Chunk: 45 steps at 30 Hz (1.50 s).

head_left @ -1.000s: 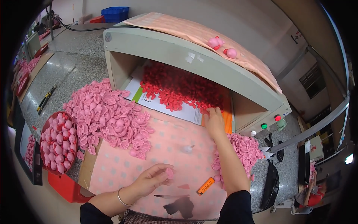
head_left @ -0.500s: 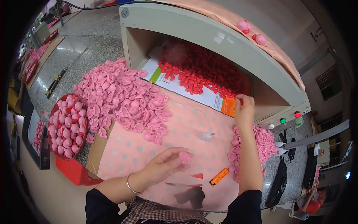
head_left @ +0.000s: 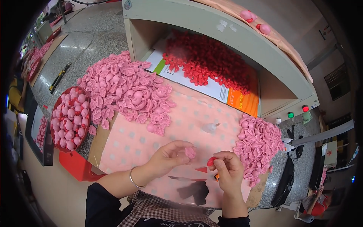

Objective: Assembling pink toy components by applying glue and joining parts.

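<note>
Over the cloth, my left hand (head_left: 166,157) is closed, pinching a small pink moulded piece (head_left: 190,152) between thumb and fingers. Just to its right, my right hand (head_left: 230,172) grips a small glossy red piece (head_left: 211,162) at its fingertips. The two pieces are apart, a short gap between them. Beyond my hands a small clear bottle with a thin tip (head_left: 209,128) lies on the dotted pink cloth (head_left: 189,109). An orange object (head_left: 216,176) shows only partly behind my right hand.
Pink shell-like pieces are heaped at left (head_left: 121,87) and right (head_left: 261,143). A grey open-fronted box (head_left: 166,14) holds many red pieces (head_left: 204,64). At far left stand a red basket (head_left: 56,145) of pink balls with red parts and a cutter (head_left: 59,78). Dark scrap (head_left: 194,193) lies near me.
My right hand has come back from the grey box toward my left hand, bringing a red piece. My left hand keeps its pink piece, nearly in place. The view has shifted slightly.
</note>
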Tool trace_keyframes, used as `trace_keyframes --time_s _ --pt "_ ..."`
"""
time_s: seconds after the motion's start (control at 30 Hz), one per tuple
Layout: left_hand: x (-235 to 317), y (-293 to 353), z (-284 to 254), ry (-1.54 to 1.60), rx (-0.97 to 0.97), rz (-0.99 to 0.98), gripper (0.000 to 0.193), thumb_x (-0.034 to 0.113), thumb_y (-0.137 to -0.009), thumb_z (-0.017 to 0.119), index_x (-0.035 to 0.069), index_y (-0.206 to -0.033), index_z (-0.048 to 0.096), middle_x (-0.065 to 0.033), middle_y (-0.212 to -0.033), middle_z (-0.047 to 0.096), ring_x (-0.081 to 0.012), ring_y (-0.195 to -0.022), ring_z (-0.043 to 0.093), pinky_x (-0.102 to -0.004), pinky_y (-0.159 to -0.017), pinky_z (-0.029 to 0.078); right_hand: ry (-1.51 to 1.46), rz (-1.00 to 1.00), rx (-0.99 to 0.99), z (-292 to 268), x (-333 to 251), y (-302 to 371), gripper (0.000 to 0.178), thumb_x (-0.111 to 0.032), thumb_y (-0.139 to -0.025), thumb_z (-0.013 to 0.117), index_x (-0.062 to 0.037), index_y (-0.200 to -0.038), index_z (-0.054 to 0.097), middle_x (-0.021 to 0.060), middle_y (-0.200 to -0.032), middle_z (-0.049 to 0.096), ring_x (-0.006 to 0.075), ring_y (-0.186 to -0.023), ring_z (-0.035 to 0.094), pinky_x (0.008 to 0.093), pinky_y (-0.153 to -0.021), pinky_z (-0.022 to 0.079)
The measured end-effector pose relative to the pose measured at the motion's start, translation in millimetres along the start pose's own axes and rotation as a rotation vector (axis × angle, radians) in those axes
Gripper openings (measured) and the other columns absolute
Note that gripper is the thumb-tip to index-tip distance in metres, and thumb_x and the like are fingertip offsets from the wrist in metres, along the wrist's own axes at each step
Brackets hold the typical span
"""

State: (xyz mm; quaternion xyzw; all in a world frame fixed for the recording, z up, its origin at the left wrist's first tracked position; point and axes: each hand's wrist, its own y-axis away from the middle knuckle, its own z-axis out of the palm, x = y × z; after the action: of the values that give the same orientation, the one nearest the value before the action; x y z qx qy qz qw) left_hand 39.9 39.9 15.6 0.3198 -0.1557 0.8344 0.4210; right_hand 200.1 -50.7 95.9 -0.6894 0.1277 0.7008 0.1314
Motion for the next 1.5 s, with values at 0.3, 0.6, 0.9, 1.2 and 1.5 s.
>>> trace_keyframes --time_s 0.3,0.6,0.9,1.2,1.5 --pt "-13.2 -1.2 17.6 -0.270 0.025 0.107 0.033 -0.004 -0.078 0.057 0.003 -0.109 0.047 -0.0074 -0.099 0.054 -0.0150 -0.090 0.055 -0.0278 -0.078 0.048 0.215 -0.148 0.027 14.6 43.3 1.5 0.007 -0.008 -0.086 0.049 -0.0023 -0.085 0.052 0.0021 -0.077 0.052 0.0062 -0.067 0.048 0.0183 -0.058 0.039" --pt "-17.2 -7.2 3.6 -0.439 0.187 0.062 0.027 -0.005 -0.074 0.061 0.002 -0.097 0.049 -0.0043 -0.085 0.056 -0.0106 -0.078 0.057 -0.0235 -0.068 0.049 0.133 -0.051 -0.065 11.3 73.1 -12.4 0.012 -0.012 -0.088 0.047 -0.0050 -0.078 0.048 -0.0015 -0.076 0.046 0.0037 -0.066 0.043 0.0171 -0.058 0.036" --pt "-12.0 -13.8 -7.5 -0.316 0.155 0.019 0.034 -0.003 -0.074 0.062 0.002 -0.105 0.050 -0.0052 -0.091 0.054 -0.0103 -0.085 0.054 -0.0220 -0.070 0.047 -0.092 0.145 -0.142 13.7 70.5 -13.2 0.009 -0.012 -0.089 0.046 -0.0048 -0.084 0.048 -0.0004 -0.080 0.050 0.0045 -0.064 0.043 0.0186 -0.057 0.036" --pt "-37.0 -52.4 39.1 -0.505 0.120 -0.041 0.026 -0.003 -0.074 0.062 0.001 -0.099 0.059 -0.0029 -0.085 0.061 -0.0036 -0.062 0.051 -0.0150 -0.051 0.039 0.424 -0.359 -0.136 -54.2 44.1 -29.7 0.044 -0.011 -0.073 0.066 -0.0028 -0.112 0.046 0.0093 -0.098 0.050 0.0185 -0.085 0.051 0.0281 -0.073 0.043" --pt "-70.5 -92.0 97.5 -0.393 0.179 -0.054 0.021 -0.006 -0.073 0.060 -0.002 -0.093 0.061 -0.0047 -0.078 0.062 -0.0031 -0.060 0.053 -0.0141 -0.049 0.041 0.314 -0.174 -0.312 -126.1 30.2 -27.8 0.053 -0.015 -0.069 0.069 -0.0019 -0.115 0.047 0.0106 -0.099 0.048 0.0217 -0.089 0.050 0.0301 -0.079 0.042"
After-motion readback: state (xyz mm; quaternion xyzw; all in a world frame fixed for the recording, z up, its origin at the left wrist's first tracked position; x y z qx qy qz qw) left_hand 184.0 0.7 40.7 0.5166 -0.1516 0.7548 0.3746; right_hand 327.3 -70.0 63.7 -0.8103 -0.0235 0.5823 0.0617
